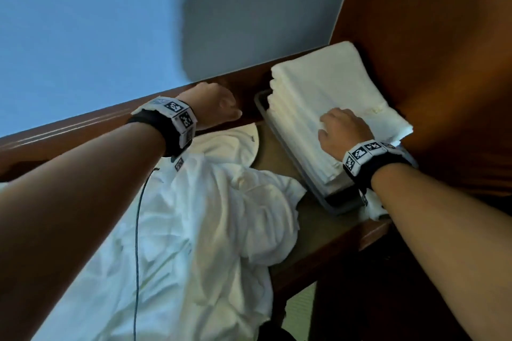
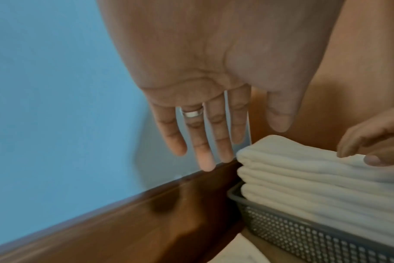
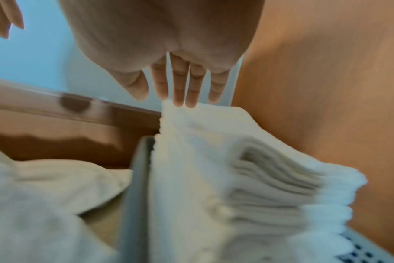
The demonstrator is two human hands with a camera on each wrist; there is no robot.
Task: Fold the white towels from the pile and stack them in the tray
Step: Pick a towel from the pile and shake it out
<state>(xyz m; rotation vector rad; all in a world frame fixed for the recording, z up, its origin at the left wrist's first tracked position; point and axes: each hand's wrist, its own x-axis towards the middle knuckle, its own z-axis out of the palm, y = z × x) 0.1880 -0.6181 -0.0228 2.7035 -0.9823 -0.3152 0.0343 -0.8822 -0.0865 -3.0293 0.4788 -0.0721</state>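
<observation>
Loose towel pile near-left on the table. My right hand lies palm-down on the folded stack in the tray, fingers straight. Farther left, my left hand hovers, fingers spread, empty.

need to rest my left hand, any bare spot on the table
A bare strip of table runs between the pile and the tray, widening toward the front edge. Elsewhere is crowded: the pile left, stacked towels filling the tray.
</observation>
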